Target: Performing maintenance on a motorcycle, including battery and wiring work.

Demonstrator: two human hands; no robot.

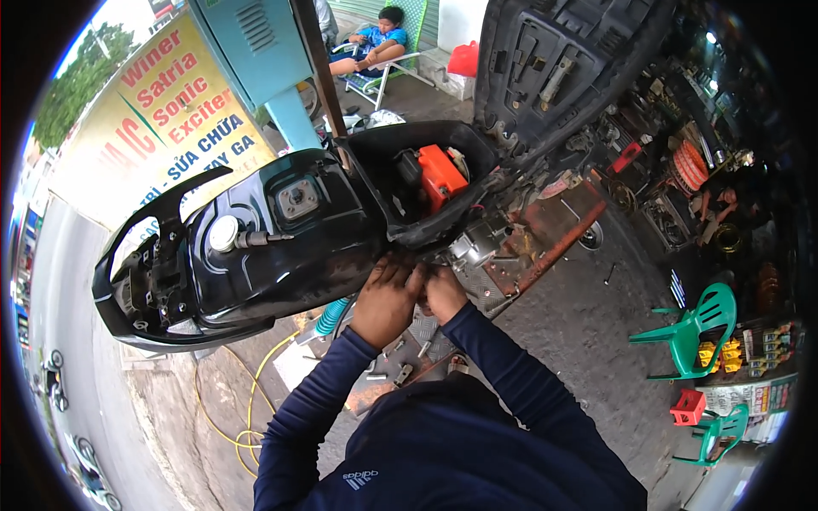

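A motor scooter's black rear body (290,272) lies across the view, its grab rail (111,285) toward the left. Below the storage bin (396,232), my left hand (383,302) reaches against the side of the body with its fingers bent. Right beside it, my right hand (445,294) is closed, its thumb side close to the left hand. What the fingers grip is hidden by the hands and the bodywork. A metal engine part (474,247) sits just to the right of my hands. Inside the bin is an orange-red box-shaped part (441,179).
The raised seat (562,68) stands at the upper right. Loose tools and small parts lie on the work stand (375,393) below my hands. A yellow hose (249,409) trails on the ground. Green chairs (694,332) stand at right; a person (379,43) sits behind.
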